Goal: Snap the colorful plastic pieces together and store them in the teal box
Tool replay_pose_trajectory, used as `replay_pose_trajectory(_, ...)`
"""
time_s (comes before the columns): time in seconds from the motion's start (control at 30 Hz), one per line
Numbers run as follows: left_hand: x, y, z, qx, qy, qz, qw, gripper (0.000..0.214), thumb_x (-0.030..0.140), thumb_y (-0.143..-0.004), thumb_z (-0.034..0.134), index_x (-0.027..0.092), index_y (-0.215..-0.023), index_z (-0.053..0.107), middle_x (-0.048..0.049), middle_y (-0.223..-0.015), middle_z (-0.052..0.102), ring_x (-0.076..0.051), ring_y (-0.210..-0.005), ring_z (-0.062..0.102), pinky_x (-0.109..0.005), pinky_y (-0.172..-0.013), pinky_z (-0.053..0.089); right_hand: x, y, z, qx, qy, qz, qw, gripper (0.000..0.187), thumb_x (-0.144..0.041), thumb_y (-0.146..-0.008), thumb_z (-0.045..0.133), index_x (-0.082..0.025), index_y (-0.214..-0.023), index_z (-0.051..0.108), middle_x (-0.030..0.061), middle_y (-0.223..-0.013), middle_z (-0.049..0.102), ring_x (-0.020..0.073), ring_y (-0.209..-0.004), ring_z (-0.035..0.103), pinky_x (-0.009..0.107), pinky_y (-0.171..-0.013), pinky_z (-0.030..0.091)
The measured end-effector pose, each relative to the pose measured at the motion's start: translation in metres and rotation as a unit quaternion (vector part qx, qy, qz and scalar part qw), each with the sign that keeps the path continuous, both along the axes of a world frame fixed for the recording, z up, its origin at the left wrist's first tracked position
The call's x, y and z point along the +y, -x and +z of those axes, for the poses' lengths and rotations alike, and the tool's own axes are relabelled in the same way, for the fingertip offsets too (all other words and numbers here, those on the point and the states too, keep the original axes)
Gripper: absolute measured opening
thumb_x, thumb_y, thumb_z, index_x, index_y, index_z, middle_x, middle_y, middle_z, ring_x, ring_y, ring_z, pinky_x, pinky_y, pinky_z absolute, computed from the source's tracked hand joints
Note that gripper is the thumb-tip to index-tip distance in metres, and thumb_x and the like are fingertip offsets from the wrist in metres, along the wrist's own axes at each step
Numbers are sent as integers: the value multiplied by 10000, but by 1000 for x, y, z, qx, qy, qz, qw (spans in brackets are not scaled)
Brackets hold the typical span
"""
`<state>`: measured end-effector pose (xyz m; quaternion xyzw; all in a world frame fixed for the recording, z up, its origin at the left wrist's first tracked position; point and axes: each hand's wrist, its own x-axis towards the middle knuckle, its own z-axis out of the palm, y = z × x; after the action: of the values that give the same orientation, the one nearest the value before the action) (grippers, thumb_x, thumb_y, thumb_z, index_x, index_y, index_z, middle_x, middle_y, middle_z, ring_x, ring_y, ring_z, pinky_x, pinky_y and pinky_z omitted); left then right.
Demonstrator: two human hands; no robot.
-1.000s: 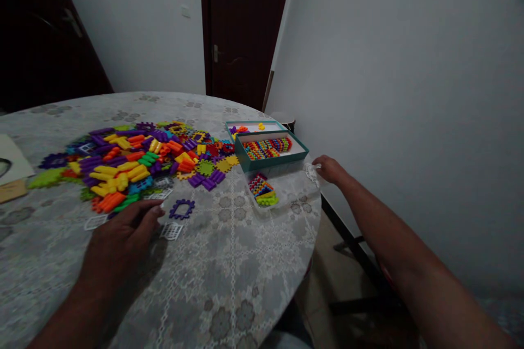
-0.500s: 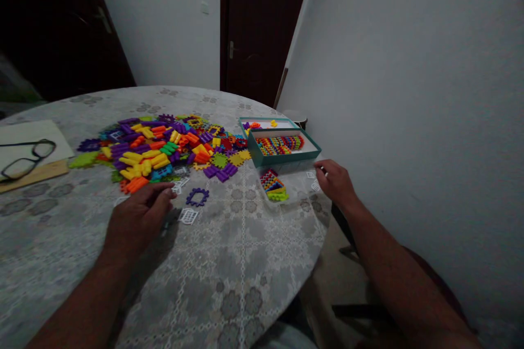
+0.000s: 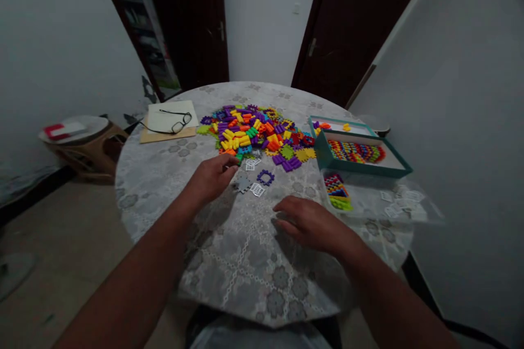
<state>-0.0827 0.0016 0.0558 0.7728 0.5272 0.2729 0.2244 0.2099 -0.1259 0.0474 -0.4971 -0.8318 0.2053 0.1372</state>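
Note:
A heap of coloured plastic building pieces (image 3: 256, 133) lies in the middle of a round table with a lace cloth (image 3: 245, 262). My left hand (image 3: 210, 177) rests at the heap's near edge, fingers curled, fingertips by a grey piece (image 3: 243, 184) and small white grid pieces (image 3: 257, 190); whether it grips anything is hidden. A purple ring-shaped piece (image 3: 266, 177) lies just beyond. My right hand (image 3: 309, 222) lies flat and open on the cloth, holding nothing.
A teal box (image 3: 360, 152) with sorted pieces stands at the right. In front of it a clear tray (image 3: 368, 199) holds a small stack of pieces. Glasses on paper (image 3: 170, 120) lie at the far left. A stool (image 3: 82, 142) stands left of the table.
My right hand has left the clear tray at the table's right edge and come to the middle of the cloth. The view has swung left; my left hand stays by the heap.

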Motion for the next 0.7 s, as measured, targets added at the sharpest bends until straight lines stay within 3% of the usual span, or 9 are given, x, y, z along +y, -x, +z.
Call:
replay_pose_trajectory(0.13, -11, 18, -16, 54, 23, -3, 998, 340, 394, -976, 622, 226, -1217, 795, -108, -1169, 833, -265, -977, 770, -386, -958, 579, 47, 30, -13, -37, -26, -43, 998, 310, -289, -1048, 678, -227, -1344, 746, 142, -1307, 765, 297, -1142, 743, 406, -984, 565)
replay_pose_trajectory(0.23, -16, 15, -29, 92, 27, -8, 995, 354, 366, -976, 665, 213, -1277, 770, -140, -1270, 800, -287, -1074, 765, -403, -997, 575, 68, 51, -27, -61, -38, -96, 993, 326, -300, -1058, 664, -205, -1365, 720, 162, -1343, 717, 302, -1156, 724, 390, -959, 564)
replay_pose_trajectory(0.33, -20, 0, -36, 137, 19, -14, 990, 370, 364, -941, 753, 233, -1287, 757, -152, -1342, 760, -326, -1222, 725, -408, -1036, 558, 70, 66, -41, -68, -44, -130, 988, 289, -327, -1069, 656, -204, -1325, 714, 165, -1364, 674, 292, -1124, 717, 373, -911, 563)
replay_pose_trajectory(0.47, -18, -19, -38, 201, 42, -22, 978, 301, 352, -920, 788, 228, -1192, 748, -157, -1307, 725, -343, -1221, 704, -409, -998, 558, 62, 67, -52, -56, -49, -144, 987, 246, -331, -1061, 680, -203, -1270, 699, 153, -1331, 658, 282, -1114, 699, 359, -905, 546)
replay_pose_trajectory(0.7, 1, -32, -43, 119, 59, 2, 991, 626, 206, -842, 801, 198, -1443, 624, -164, -1467, 622, -333, -1313, 669, -399, -1102, 541, 64, 50, -59, 44, -36, -107, 993, 83, -245, -1064, 650, -210, -1124, 695, 76, -1098, 750, 235, -1015, 695, 315, -882, 474)
